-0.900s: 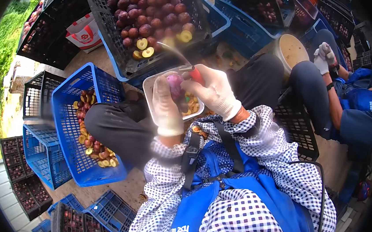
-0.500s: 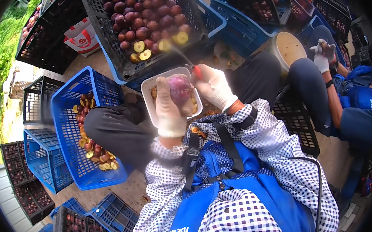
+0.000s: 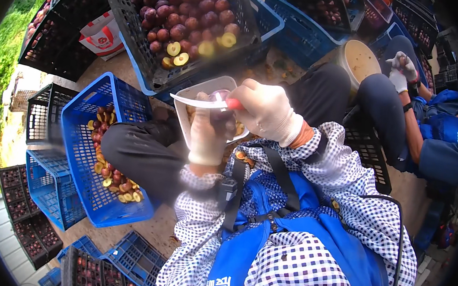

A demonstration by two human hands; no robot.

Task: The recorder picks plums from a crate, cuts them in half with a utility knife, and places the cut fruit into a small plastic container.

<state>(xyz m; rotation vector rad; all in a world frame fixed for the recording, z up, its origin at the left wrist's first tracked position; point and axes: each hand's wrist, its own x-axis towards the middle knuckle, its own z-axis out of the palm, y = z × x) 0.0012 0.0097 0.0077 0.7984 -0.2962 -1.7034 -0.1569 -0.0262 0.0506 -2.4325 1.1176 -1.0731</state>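
My left hand (image 3: 206, 138), in a white glove, is wrapped round a purple plum (image 3: 222, 120). Over the top of the plum lies the blade of a knife (image 3: 194, 102) with a red handle, its tip pointing left. My gloved right hand (image 3: 267, 111) grips that handle. Below both hands is a white plastic tub (image 3: 183, 124) holding small yellowish-brown pieces, largely hidden by my left hand. Whether the blade cuts into the plum I cannot tell.
Ahead stands a black crate (image 3: 117, 21) of whole plums with a few cut halves. A blue crate (image 3: 124, 218) at my left holds cut plums. To the right are a cream bucket (image 3: 347, 60) and a seated person with gloved hands (image 3: 401, 71). More crates stand around.
My right hand has turned the knife from pointing away, by the black crate, to lying leftward across the plum. The plum stays in my left hand.
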